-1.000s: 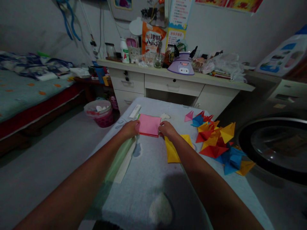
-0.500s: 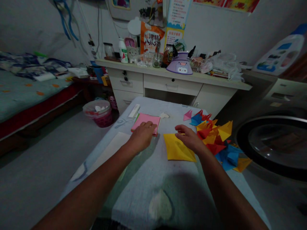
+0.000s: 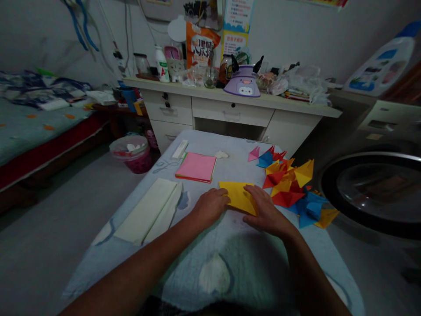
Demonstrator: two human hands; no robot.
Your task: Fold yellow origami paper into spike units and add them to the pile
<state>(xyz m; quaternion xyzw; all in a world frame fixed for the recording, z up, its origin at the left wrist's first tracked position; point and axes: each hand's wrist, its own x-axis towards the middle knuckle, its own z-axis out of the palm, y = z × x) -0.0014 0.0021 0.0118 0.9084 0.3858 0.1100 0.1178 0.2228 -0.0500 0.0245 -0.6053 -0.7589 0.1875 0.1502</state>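
A yellow paper sheet lies on the cloth-covered table in front of me. My left hand rests on its left edge with fingers curled down onto it. My right hand lies flat on the sheet's right side, fingers stretched out. Just beyond sits a stack of coloured paper squares with a pink one on top. To the right is a pile of folded paper shapes in yellow, red, blue and pink.
A folded pale green sheet lies at the table's left. A white desk crowded with bottles and bags stands behind. A pink bin is on the floor, a bed at left, a washing machine at right.
My left hand left the pink stack and came to the yellow sheet. My right hand drew the yellow sheet nearer and now presses on it. The view tilted slightly down.
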